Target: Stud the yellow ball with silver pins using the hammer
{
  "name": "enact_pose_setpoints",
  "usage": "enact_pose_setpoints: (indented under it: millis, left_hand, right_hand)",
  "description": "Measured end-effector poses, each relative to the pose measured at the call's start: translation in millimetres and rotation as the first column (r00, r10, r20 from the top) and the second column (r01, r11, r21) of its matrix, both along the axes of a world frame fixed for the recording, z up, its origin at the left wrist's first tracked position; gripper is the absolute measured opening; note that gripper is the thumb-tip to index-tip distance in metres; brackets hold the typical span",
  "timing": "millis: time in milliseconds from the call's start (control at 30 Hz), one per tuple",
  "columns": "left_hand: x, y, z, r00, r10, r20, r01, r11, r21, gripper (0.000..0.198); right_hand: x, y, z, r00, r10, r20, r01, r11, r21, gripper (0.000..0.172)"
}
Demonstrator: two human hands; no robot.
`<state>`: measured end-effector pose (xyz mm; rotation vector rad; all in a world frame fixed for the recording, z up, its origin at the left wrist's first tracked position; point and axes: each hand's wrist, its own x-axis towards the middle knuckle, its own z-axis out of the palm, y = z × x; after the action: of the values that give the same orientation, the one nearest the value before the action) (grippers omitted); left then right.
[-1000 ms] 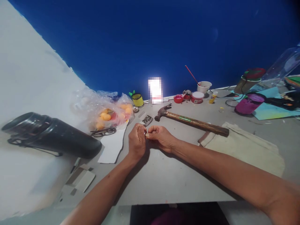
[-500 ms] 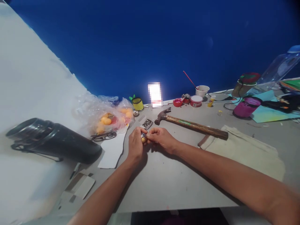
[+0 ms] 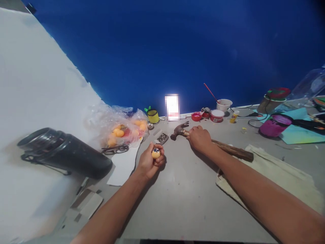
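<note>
Blue wall [image 3: 177, 44], grey table [image 3: 182, 203], dim light

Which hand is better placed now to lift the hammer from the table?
Right. The right hand grips the hammer by its handle, near the head. The left hand is occupied: it holds a yellow ball.
</note>
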<state>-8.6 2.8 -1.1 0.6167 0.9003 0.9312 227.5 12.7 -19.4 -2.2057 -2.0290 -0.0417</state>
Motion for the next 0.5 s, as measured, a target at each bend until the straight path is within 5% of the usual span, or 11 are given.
enact_pose_setpoints:
  millis: [200, 333, 500]
  left_hand:
    - [-2, 3, 2.3, 0.997, 0.024, 0.074, -0.017, 0.996, -0.090, 0.037]
    - [-3, 5, 1.4, 0.997, 0.025, 0.074, -0.014, 0.991, -0.137, 0.036]
    - [-2, 7, 2.3, 0.996, 0.082, -0.020, -0.084, 0.990, -0.110, 0.038]
  right_hand:
    - [-17, -15, 24.3, 0.996, 0.021, -0.090, -0.004, 0.982, 0.188, 0.017]
    - [-35, -32, 32.0, 0.969, 0.242, -0.043, -0.197, 0.868, 0.455, 0.025]
    - [-49, -42, 24.2, 0.882, 0.470, 0.031, -0.426, 0.768, 0.479, 0.024]
